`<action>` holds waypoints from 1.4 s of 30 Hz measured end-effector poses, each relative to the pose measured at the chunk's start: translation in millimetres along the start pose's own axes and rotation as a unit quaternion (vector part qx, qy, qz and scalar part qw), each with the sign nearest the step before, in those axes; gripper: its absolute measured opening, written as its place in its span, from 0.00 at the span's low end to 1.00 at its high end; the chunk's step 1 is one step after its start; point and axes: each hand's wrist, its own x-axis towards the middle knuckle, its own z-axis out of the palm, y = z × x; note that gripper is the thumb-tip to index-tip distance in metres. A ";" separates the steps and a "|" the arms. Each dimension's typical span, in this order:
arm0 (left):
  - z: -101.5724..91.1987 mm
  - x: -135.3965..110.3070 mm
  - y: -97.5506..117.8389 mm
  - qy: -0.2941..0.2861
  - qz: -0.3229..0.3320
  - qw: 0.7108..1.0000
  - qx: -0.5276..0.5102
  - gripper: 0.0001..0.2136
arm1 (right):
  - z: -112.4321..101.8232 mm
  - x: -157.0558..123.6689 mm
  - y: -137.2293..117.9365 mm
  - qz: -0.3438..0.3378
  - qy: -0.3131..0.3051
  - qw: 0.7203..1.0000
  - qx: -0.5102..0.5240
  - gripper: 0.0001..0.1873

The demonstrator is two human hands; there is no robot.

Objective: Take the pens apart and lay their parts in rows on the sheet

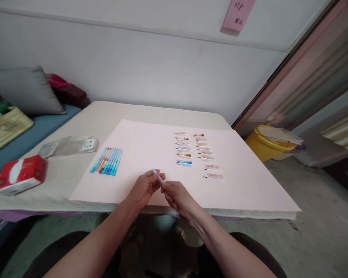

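A slim pale-blue pen [157, 175] is held in both hands above the near part of a pale pink sheet [150, 143]. My left hand [145, 187] pinches its upper part between thumb and fingers. Lower down, my right hand [176, 195] has its fingers closed round the other end, hiding it. To the left, several pens [108, 160] with blue, brown and turquoise caps lie side by side. On the right are two columns of pen parts, including a blue barrel [184, 162] and a pinkish barrel [215, 176], with thin dark-tipped refills beside them.
A red tissue pack [21, 173] and a clear plastic bag [69, 146] lie on the table's left side. A grey cushion [26, 90] rests beyond. At the right stands a yellow bin [262, 143]. A pink note [237, 15] hangs on the wall [150, 69].
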 end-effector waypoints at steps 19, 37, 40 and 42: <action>0.2 -1.0 1.1 0.018 -0.003 0.999 0.031 0.06 | -1.6 -1.6 -0.9 0.010 -0.022 1.000 -0.010 0.10; -2.6 1.1 5.5 0.065 0.006 0.998 -0.001 0.06 | -4.2 -2.5 -4.5 0.014 -0.017 1.000 -0.022 0.09; -9.6 6.2 9.9 0.126 0.036 0.991 -0.007 0.05 | -5.4 -3.7 -6.0 0.018 -0.026 0.999 -0.028 0.09; -14.3 10.3 12.1 0.146 0.051 0.988 -0.011 0.05 | -6.4 -4.5 -6.8 0.019 -0.031 0.999 -0.034 0.10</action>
